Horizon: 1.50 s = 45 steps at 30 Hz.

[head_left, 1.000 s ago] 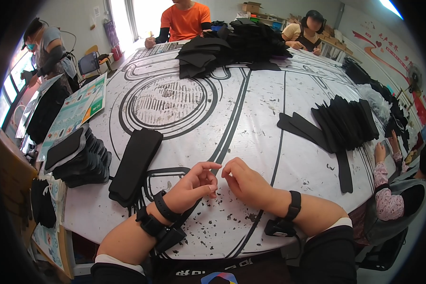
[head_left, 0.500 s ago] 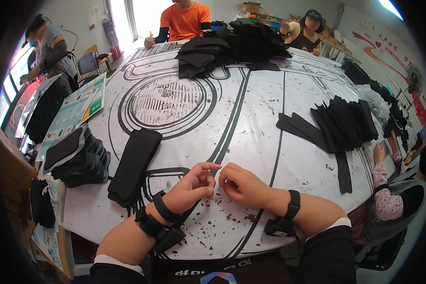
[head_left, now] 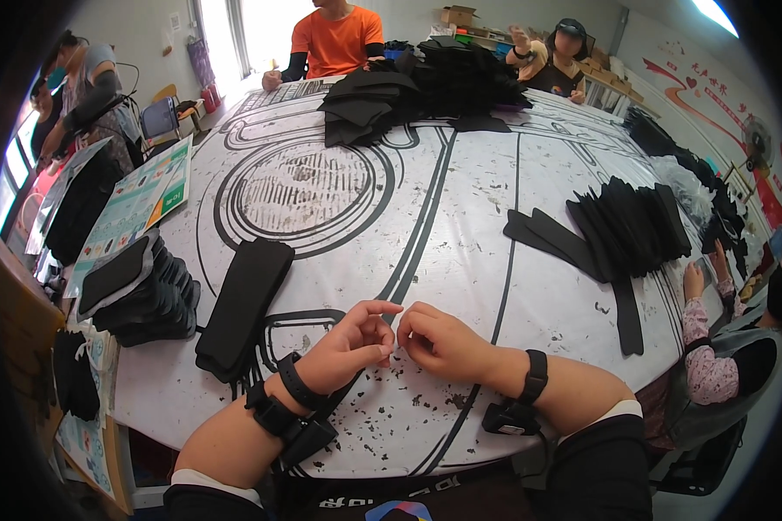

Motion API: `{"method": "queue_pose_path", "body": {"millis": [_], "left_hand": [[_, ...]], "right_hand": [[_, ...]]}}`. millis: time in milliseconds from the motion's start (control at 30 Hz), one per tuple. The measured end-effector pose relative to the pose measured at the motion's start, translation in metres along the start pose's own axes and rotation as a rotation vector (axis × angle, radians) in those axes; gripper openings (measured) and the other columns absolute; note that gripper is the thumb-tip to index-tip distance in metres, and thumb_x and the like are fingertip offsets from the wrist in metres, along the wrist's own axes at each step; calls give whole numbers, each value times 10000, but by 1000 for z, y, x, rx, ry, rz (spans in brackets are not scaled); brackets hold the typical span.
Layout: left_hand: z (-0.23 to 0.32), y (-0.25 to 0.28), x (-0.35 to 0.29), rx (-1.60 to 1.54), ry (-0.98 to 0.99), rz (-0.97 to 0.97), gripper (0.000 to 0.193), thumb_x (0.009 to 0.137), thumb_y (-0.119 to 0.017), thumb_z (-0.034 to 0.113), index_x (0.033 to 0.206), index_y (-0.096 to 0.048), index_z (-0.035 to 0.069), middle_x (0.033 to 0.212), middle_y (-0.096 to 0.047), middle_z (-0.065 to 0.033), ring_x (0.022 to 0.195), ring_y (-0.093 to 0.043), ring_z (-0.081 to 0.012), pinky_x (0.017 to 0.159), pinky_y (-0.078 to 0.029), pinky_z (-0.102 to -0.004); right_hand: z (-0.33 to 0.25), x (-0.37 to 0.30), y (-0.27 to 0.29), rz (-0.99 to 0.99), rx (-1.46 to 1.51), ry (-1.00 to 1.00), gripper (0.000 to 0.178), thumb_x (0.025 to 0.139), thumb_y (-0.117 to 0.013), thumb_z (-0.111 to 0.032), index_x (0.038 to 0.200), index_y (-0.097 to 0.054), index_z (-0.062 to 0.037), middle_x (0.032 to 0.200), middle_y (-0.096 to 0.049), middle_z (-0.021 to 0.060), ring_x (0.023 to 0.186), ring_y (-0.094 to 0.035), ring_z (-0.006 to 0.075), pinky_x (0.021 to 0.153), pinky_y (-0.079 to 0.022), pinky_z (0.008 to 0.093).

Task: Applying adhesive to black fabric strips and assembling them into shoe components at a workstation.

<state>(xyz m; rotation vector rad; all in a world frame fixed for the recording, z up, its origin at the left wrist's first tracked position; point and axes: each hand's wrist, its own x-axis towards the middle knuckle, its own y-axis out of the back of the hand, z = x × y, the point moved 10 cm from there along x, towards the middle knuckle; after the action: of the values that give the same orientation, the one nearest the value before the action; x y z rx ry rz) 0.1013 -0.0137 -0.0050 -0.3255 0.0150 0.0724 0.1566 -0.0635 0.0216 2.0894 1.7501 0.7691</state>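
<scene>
Black scraps speckle the white printed table (head_left: 460,217). Left hand (head_left: 349,346) and right hand (head_left: 443,343) meet fingertip to fingertip, fingers pinched nearly shut, seemingly on something tiny (too small to identify). Left of them lies a black pad stack (head_left: 243,304), within reach.

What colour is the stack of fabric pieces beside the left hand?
Black; the stack shows best in the head view.

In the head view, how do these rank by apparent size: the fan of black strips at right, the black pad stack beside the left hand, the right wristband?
1. Fan of black strips.
2. Black pad stack.
3. Right wristband.
</scene>
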Motion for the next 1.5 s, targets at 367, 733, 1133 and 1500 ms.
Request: {"method": "queue_pose_path", "body": {"millis": [367, 733, 1133, 1500], "left_hand": [[0, -3, 0, 21, 10, -11, 440, 848, -517, 54, 1257, -354, 74, 877, -467, 7, 780, -455, -67, 717, -418, -228], [-3, 3, -3, 15, -22, -12, 479, 792, -498, 15, 1247, -368, 91, 816, -432, 8, 713, -440, -69, 633, -420, -208], [2, -3, -4, 85, -32, -40, 398, 777, -450, 79, 1169, -384, 74, 809, -413, 32, 714, -398, -45, 621, -377, -183], [0, -3, 1, 64, -57, -79, 369, 756, -442, 63, 1122, -395, 63, 763, -384, 41, 653, -364, -43, 592, -344, -177]], "right_hand": [[0, -1, 0, -7, -14, -4, 85, 761, -514, -10, 836, -511, -50, 850, -472, 84, 665, -514, 199, 594, -429, 293], [-3, 3, -2, 36, -106, 146, 115, 717, -528, 9, 821, -511, -38, 802, -473, 111, 658, -499, 246, 577, -418, 315], [-6, 3, -2, 58, -110, 28, 92, 730, -534, 54, 799, -504, 1, 785, -478, 100, 636, -508, 200, 564, -412, 268], [-6, 4, 0, 78, -114, 44, 103, 728, -528, 62, 812, -508, 5, 793, -489, 97, 643, -513, 201, 574, -414, 261]]}}
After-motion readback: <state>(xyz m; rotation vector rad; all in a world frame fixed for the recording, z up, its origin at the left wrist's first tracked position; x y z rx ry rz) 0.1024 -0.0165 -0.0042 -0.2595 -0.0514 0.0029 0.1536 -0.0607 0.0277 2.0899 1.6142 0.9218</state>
